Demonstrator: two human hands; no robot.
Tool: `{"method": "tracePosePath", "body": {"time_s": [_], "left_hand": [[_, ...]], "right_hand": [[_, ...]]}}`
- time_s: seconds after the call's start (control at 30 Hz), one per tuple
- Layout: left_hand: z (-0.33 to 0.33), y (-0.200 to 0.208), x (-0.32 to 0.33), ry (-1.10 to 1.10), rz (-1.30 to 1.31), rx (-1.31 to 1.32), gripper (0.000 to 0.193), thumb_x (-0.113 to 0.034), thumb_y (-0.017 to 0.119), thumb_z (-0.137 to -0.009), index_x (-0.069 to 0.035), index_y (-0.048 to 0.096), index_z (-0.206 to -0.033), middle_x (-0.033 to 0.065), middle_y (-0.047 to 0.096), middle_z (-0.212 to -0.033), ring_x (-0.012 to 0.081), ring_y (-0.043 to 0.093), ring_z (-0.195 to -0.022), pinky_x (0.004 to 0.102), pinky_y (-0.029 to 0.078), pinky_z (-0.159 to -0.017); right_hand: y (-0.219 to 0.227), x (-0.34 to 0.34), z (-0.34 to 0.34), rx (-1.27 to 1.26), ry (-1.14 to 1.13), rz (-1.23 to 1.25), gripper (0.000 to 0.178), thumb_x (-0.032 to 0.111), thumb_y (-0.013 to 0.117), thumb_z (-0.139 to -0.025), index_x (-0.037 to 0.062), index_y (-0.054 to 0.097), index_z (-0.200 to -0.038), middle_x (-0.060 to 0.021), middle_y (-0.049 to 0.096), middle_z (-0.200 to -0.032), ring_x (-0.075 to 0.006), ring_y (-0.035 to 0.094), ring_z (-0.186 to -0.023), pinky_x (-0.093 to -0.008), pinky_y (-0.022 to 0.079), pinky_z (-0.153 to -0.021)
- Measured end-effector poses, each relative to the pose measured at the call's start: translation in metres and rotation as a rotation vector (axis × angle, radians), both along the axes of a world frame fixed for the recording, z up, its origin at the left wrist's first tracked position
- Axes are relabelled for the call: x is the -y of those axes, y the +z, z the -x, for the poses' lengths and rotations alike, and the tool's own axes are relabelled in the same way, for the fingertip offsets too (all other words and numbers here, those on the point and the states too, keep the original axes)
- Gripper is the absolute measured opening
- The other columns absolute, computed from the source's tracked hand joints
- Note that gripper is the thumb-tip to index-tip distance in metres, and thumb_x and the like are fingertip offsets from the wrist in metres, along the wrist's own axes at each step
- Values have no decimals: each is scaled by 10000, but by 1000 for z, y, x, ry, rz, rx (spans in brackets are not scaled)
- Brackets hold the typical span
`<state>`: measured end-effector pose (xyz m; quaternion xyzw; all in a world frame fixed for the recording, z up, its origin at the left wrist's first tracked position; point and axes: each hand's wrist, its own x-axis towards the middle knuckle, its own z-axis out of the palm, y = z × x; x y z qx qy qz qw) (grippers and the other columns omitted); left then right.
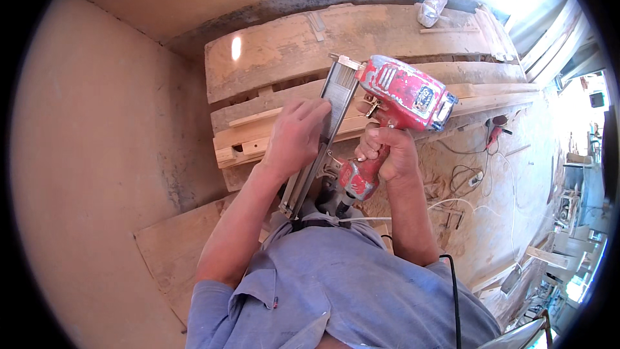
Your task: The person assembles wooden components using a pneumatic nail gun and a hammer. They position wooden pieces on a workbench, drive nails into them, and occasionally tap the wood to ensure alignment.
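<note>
A worn red nail gun [405, 94] is held up in front of my chest, its head pointing left and its long metal magazine [337, 94] slanting down toward my waist. Wrapped round the red handle is my right hand [395, 153]. My left hand [296, 136] has its fingers curled over the magazine's left side, about midway along. A grey strip of nails [340, 85] seems to lie in the magazine's upper part. Whether my left fingers pinch the strip itself is hidden. A pale air hose [368, 219] runs right from near the handle's lower end.
Behind the gun stands a wooden bench [278, 45] with long planks and a slotted wooden frame piece [248, 145]. A clear plastic-wrapped bundle [433, 6] lies at its far edge. Cords [465, 178] and wood scraps litter the floor at right. A bare wall [97, 155] rises at left.
</note>
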<state>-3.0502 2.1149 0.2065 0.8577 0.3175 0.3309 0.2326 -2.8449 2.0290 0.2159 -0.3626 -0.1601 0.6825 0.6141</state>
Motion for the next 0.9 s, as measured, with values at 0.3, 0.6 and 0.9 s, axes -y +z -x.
{"method": "tracePosePath", "body": {"time_s": [0.3, 0.6, 0.9], "left_hand": [[-4, -13, 1, 7, -13, 84, 460, 89, 652, -751, -7, 634, -1201, 143, 645, -1229, 369, 575, -1147, 441, 479, -975], [-40, 27, -47, -153, 111, -149, 524, 133, 634, -685, -22, 663, -1185, 129, 656, -1146, 339, 557, -1144, 400, 469, -985], [-13, -33, -22, 129, 726, 310, 392, -140, 802, -826, -11, 668, -1171, 33, 674, -978, 165, 588, -944, 342, 490, -832]], "right_hand": [[-11, -2, -5, -32, 13, -18, 579, 115, 659, -818, -31, 525, -1362, 2, 441, -602, -133, 475, -502, -350, 457, -583], [-9, 0, -7, -47, 16, 33, 607, 94, 644, -809, -46, 505, -1383, 2, 445, -607, -138, 472, -522, -352, 443, -597], [-21, 1, -9, -19, -35, 12, 583, 100, 632, -814, -36, 515, -1369, -1, 447, -606, -137, 466, -518, -348, 438, -593]]}}
